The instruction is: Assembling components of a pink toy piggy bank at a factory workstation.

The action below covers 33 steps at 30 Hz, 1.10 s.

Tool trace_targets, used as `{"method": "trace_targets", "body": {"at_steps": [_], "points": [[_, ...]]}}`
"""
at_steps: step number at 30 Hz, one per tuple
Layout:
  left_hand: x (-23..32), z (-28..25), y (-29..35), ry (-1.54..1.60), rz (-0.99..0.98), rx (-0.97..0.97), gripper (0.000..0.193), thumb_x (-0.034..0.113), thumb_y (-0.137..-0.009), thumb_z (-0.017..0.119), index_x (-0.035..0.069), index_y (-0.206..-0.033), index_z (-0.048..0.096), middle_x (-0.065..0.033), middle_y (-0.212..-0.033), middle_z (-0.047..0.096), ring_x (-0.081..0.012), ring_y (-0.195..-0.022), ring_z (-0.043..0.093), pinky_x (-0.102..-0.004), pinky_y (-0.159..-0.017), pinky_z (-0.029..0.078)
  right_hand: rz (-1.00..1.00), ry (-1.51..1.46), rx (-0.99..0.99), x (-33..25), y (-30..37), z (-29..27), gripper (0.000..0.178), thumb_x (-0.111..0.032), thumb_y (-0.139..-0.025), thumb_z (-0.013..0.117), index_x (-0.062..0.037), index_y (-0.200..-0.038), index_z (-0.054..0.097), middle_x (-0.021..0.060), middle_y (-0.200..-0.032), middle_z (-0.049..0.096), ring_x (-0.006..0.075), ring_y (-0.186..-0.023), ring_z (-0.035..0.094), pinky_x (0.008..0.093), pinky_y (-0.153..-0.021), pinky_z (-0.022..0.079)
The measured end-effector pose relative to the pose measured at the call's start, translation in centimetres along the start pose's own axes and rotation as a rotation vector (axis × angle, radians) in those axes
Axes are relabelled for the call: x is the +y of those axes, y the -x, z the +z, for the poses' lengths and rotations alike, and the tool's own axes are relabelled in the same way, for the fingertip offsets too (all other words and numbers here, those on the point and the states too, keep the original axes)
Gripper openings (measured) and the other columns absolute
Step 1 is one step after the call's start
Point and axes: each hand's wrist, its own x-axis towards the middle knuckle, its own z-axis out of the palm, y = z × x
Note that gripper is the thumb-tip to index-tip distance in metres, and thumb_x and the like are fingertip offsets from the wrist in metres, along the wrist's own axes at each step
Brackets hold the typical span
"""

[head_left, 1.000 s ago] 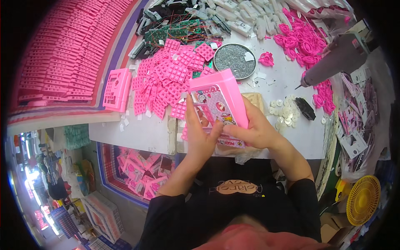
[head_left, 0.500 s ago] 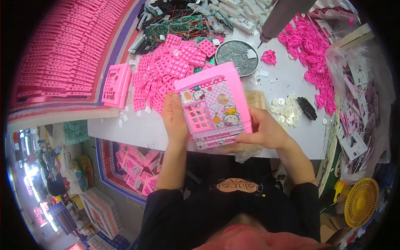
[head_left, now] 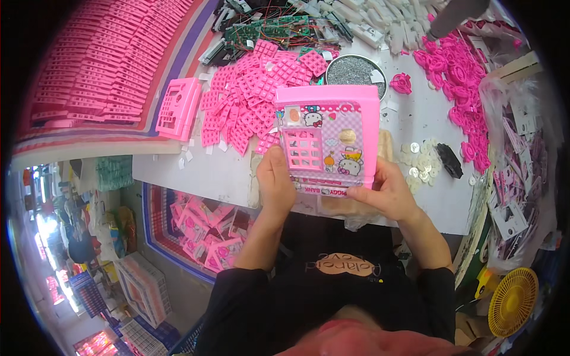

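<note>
Both hands hold a pink plastic toy piggy-bank panel (head_left: 329, 136) above the near edge of the table. A cartoon sticker covers its front, and a grid of square holes is cut into its left half. My left hand (head_left: 276, 184) grips the left edge with the thumb raised; its other fingers are mostly hidden behind the panel. At the lower right corner my right hand (head_left: 389, 193) is closed on the panel, thumb on the front. Beyond it lies a heap of pink keypads (head_left: 249, 95).
A round tin of small screws (head_left: 356, 74) stands behind the panel. Whitish discs (head_left: 418, 166) and a black part (head_left: 449, 160) lie to the right, near pink ring-like parts (head_left: 454, 98). Another pink panel (head_left: 178, 110) sits at left. A dark tool (head_left: 457, 18) hangs above.
The panel has turned from a tilt to nearly upright and shifted right in view. My left hand has slid lower along its left edge. The whole view has shifted slightly.
</note>
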Motion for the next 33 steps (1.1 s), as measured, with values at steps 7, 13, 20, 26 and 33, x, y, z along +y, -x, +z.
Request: {"method": "trace_targets", "body": {"at_steps": [7, 13, 20, 26, 33], "points": [[-0.2, -0.1, -1.5, -0.082, 0.091, -0.187, 0.036, 0.026, -0.111, 0.041, 0.000, -0.097, 0.061, -0.0021, -0.084, 0.059, -0.0089, -0.076, 0.052, -0.0279, -0.068, 0.043, 0.016, -0.005, 0.016, 1.2, 1.1, -1.8, 0.054, 0.001, -0.088, 0.074, 0.0033, -0.138, 0.053, 0.0103, -0.127, 0.067, 0.0157, -0.115, 0.064, 0.0331, -0.100, 0.053], [3.2, -0.3, -6.7, 0.544, -0.171, -0.275, 0.021, 0.022, -0.107, 0.054, 0.004, -0.098, 0.061, 0.0031, -0.084, 0.059, -0.0070, -0.078, 0.053, -0.0252, -0.072, 0.044, 0.022, -0.001, -0.024, 0.3, 1.4, -2.6, 0.051, 0.002, -0.088, 0.073, 0.0039, -0.135, 0.055, 0.0106, -0.123, 0.068, 0.0150, -0.110, 0.066, 0.0330, -0.098, 0.053], [4.0, -1.1, -6.2, 0.066, 0.396, -0.442, 0.020, 0.009, -0.095, 0.064, 0.000, -0.112, 0.065, -0.0097, -0.111, 0.069, -0.0203, -0.103, 0.064, -0.0349, -0.093, 0.049, -0.169, 0.851, 0.074, -1.8, -0.1, -6.2, 0.050, -0.009, -0.084, 0.076, -0.0039, -0.131, 0.060, 0.0109, -0.118, 0.072, 0.0228, -0.105, 0.068, 0.0381, -0.096, 0.053], [1.9, -2.3, -4.3, -0.320, 0.581, -0.947, 0.040, 0.024, -0.077, 0.079, 0.008, -0.112, 0.068, -0.0169, -0.130, 0.064, -0.0410, -0.126, 0.056, -0.0504, -0.103, 0.045, -0.356, 1.461, -0.181, -0.4, 1.3, -9.5, 0.055, -0.019, -0.085, 0.065, -0.0134, -0.139, 0.059, 0.0153, -0.157, 0.042, 0.0438, -0.143, 0.036, 0.0512, -0.115, 0.036], [0.0, -1.2, -2.5, -0.573, 0.627, -0.921, 0.057, 0.013, -0.064, 0.076, 0.010, -0.120, 0.065, -0.0191, -0.139, 0.056, -0.0443, -0.132, 0.050, -0.0542, -0.107, 0.043, -0.390, 1.633, -0.122, -0.6, 0.1, -9.5, 0.062, -0.027, -0.078, 0.066, -0.0170, -0.140, 0.060, 0.0192, -0.158, 0.038, 0.0454, -0.142, 0.035, 0.0559, -0.112, 0.035]]}}
